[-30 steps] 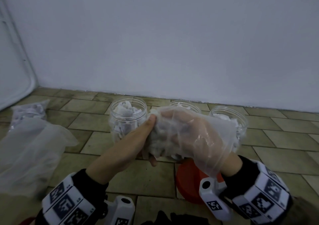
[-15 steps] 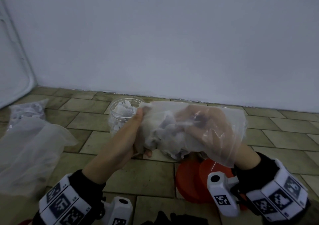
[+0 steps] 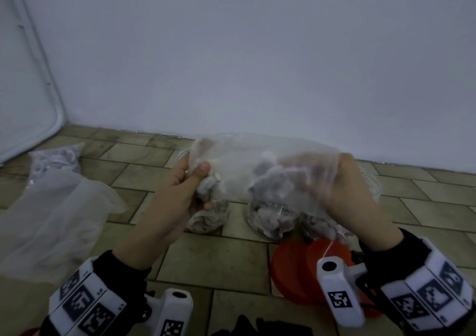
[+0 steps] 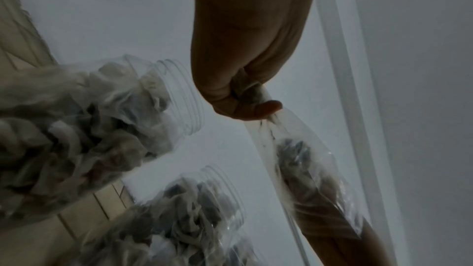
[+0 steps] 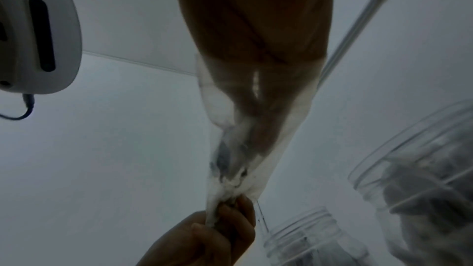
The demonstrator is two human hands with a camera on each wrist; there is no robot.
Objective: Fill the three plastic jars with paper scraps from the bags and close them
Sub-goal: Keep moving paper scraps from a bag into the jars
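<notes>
Head view first: at the far left of the tiled floor (image 3: 231,258), a limp empty bag (image 3: 54,219) is seen, with a bag of scraps (image 3: 55,159) behind it. Further right, the closed end of a clear plastic bag (image 3: 257,160) is pinched by the left hand (image 3: 177,194), thumb against curled fingers, and the bag is held level above three open jars. The left jar (image 3: 208,219), middle jar (image 3: 270,222) and right jar (image 3: 324,227) are all packed with paper scraps (image 3: 270,183). The right hand (image 3: 342,189) is pushed inside the bag's open end; whether its fingers are curled on scraps cannot be told. Red lids (image 3: 296,271) are overlapped on the floor before the right jar.
</notes>
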